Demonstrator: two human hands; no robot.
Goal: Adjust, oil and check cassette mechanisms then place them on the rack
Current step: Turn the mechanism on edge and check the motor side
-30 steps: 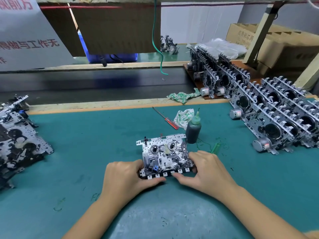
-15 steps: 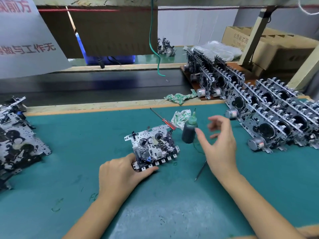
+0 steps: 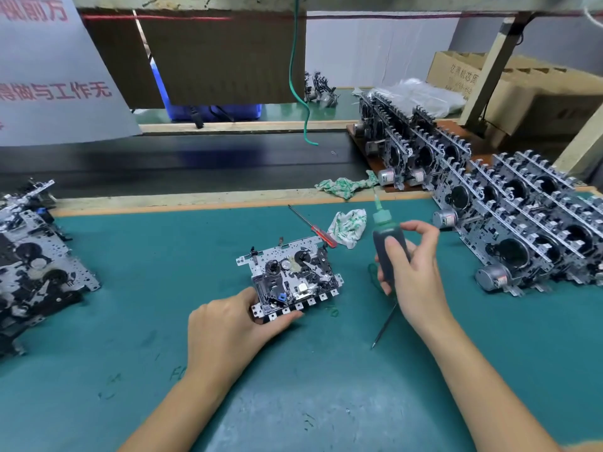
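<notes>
A metal cassette mechanism [image 3: 290, 272] lies on the green mat [image 3: 130, 288], slightly turned. My left hand [image 3: 228, 324] grips its near left corner, thumb along the front edge. My right hand [image 3: 414, 275] holds a dark oil bottle [image 3: 385, 243] with a green needle cap, lifted upright to the right of the mechanism. Finished mechanisms stand in rows on the rack [image 3: 522, 223] at the right. A pile of other mechanisms [image 3: 29, 265] lies at the left edge.
A red-handled screwdriver [image 3: 313, 226] and a crumpled cloth [image 3: 349, 226] lie behind the mechanism. A thin dark probe [image 3: 385, 327] rests on the mat under my right wrist. Another cloth [image 3: 346, 185] sits on the wooden edge. A dark conveyor belt [image 3: 195, 164] runs behind.
My right hand left the mechanism, reached right and picked up the oil bottle. My left hand slid the mechanism left and turned it slightly.
</notes>
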